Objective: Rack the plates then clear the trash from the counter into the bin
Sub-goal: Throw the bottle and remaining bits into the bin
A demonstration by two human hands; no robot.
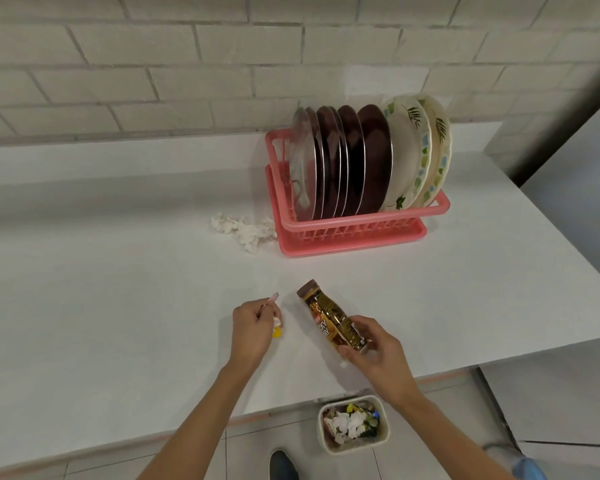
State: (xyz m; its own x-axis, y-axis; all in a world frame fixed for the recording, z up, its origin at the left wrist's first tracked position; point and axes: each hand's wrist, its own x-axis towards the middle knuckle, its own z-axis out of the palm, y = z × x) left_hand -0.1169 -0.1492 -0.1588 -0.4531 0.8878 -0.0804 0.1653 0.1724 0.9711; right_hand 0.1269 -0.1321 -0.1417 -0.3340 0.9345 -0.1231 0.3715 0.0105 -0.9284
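Brown bottle [329, 315]: I'm seeing right hand [378, 355] fingers curling round it; left hand [252, 329] pinching wrapper [271, 301] above counter [118, 306]; plates [361, 161] standing in pink rack [354, 233].

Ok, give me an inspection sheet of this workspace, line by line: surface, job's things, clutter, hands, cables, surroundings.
Surface: white counter set against the wall.
Job's things: plates stand upright in the pink rack; bin on the floor holds trash.
Clutter: crumpled tissue beside the rack's left end; yellow scrap by the left hand.
Hands: left hand pinches a small wrapper; right hand grips a brown bottle.
Cables: nothing seen.
Surroundings: brick wall behind; tiled floor; a shoe near the bin.
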